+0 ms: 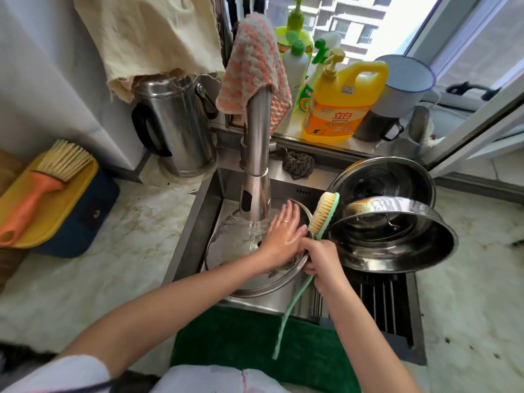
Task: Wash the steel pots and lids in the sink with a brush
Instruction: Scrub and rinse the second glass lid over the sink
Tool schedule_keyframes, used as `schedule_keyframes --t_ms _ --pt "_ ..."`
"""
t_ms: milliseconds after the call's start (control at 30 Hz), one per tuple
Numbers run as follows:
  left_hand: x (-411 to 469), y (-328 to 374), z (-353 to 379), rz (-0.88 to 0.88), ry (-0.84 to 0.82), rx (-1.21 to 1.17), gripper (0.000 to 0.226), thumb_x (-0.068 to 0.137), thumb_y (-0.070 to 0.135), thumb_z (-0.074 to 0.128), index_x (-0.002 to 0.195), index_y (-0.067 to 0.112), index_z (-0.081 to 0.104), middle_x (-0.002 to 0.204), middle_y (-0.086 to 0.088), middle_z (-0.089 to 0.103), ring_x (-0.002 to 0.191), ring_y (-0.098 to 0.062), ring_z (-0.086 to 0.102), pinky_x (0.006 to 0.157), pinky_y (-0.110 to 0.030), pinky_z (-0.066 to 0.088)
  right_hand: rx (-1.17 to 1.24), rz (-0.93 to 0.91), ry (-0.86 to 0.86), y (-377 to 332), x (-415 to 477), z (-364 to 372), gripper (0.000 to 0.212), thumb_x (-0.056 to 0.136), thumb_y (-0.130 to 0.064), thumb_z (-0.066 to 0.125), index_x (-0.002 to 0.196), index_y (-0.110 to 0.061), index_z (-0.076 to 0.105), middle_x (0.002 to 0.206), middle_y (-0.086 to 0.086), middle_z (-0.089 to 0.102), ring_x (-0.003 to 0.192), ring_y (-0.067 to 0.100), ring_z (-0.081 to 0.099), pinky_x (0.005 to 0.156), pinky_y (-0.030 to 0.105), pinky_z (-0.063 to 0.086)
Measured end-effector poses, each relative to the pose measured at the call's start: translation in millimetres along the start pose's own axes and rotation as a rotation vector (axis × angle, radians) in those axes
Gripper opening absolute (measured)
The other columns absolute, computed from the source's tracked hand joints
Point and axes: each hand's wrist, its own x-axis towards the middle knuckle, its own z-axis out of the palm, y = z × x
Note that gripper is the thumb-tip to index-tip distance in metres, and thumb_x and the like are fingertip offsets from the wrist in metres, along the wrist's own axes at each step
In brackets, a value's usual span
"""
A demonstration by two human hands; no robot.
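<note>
Head view is showing a person leaning over the sink (195, 222), and everything is arranging itself around the faucet (256, 143). Directly beneath its spout a round steel lid (226, 251) is lying in the basin, with water running onto it. The left grip (283, 231), just right of the stream, is lying flat on the lid with fingers straight and spread, holding nothing. I am guessing it is pinning the lid so it is not sliding or spinning under the water.

The right grip (320, 259), a little further right of the faucet and nearer the person, is wrapping round the green handle of the brush (323, 212). The bristle head is pointing up, clear of the lid, and the handle's long tail is hanging down toward the person. That looks to me like a brush being parked out of the way while the lid is being rinsed by hand.

Well to the right of the faucet a steel pot (397, 245) is resting tilted on the slatted rack (382, 302), mouth toward the person, probably draining. A second lid (380, 177) is leaning behind it. Behind the faucet and to its right, a yellow soap bottle (340, 103) is standing within easy reach.
</note>
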Motion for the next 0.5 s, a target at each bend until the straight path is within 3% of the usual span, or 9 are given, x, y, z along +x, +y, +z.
schedule_keyframes --t_ms 67,133,200,267,333,400,500 --pt "-18.4 -10.7 -7.8 0.189 -0.131 0.17 0.053 0.103 0.024 0.018 0.144 0.024 -0.016 0.15 0.004 -0.027 0.14 -0.013 -0.024 0.117 -0.039 -0.012 0.07 0.032 0.018 5.4 1.1 -3.3 0.017 0.075 0.01 0.046 0.069 -0.005 0.05 0.043 -0.004 0.035 0.032 0.006 0.026 0.033 0.017 0.017" --pt "-44.2 -31.9 -19.3 0.392 -0.328 0.184 0.052 0.103 0.032 0.017 0.143 0.033 -0.017 0.153 0.007 -0.027 0.141 -0.008 -0.025 0.114 -0.034 -0.018 0.124 0.054 0.019 8.4 2.6 -6.4 0.012 0.076 0.008 0.046 0.077 0.001 0.056 0.041 -0.004 0.042 0.03 0.005 0.026 0.032 0.016 0.017" --pt "-63.4 -56.9 -36.6 0.438 -0.507 0.184 0.054 0.103 0.04 0.016 0.144 0.04 -0.018 0.153 0.011 -0.029 0.14 -0.004 -0.027 0.112 -0.032 -0.021 0.126 0.057 0.02 9.3 0.8 -8.1 0.017 0.079 0.006 0.047 0.088 0.007 0.061 0.051 0.007 0.06 0.028 0.005 0.027 0.031 0.015 0.018" --pt "-69.8 -84.0 -53.1 0.334 -0.576 0.331 0.056 0.1 0.047 0.012 0.143 0.039 -0.023 0.152 0.009 -0.032 0.139 -0.008 -0.031 0.114 -0.035 -0.019 0.094 0.029 0.019 7.5 -3.3 -8.7 0.02 0.081 0.006 0.046 0.094 0.01 0.061 0.076 0.023 0.069 0.027 0.004 0.027 0.03 0.015 0.019" --pt "-68.3 -104.8 -66.1 0.13 -0.523 0.551 0.066 0.091 0.059 0.002 0.141 0.029 -0.03 0.148 -0.001 -0.036 0.138 -0.017 -0.032 0.117 -0.044 -0.013 0.059 -0.004 0.003 2.7 -8.1 -7.2 0.022 0.082 0.008 0.044 0.098 0.012 0.059 0.086 0.028 0.067 0.026 0.003 0.031 0.029 0.014 0.02" --pt "-58.9 -111.9 -66.4 -0.061 -0.385 0.617 0.075 0.089 0.06 -0.001 0.143 0.016 -0.027 0.15 -0.007 -0.032 0.14 -0.021 -0.027 0.117 -0.047 -0.012 0.036 -0.026 -0.022 0.6 -11.3 -1.7 0.023 0.083 0.01 0.043 0.101 0.012 0.057 0.087 0.029 0.064 0.027 0.001 0.038 0.029 0.013 0.023" --pt "-37.4 -91.6 -35.5 -0.219 -0.073 0.414 0.059 0.102 0.038 0.015 0.15 0.003 0.01 0.159 -0.013 0.003 0.147 -0.024 -0.006 0.114 -0.048 -0.016 0.023 -0.034 -0.031 3.3 -10.6 7.5 0.025 0.08 0.011 0.045 0.101 0.011 0.058 0.082 0.027 0.065 0.029 0.004 0.037 0.03 0.014 0.023"
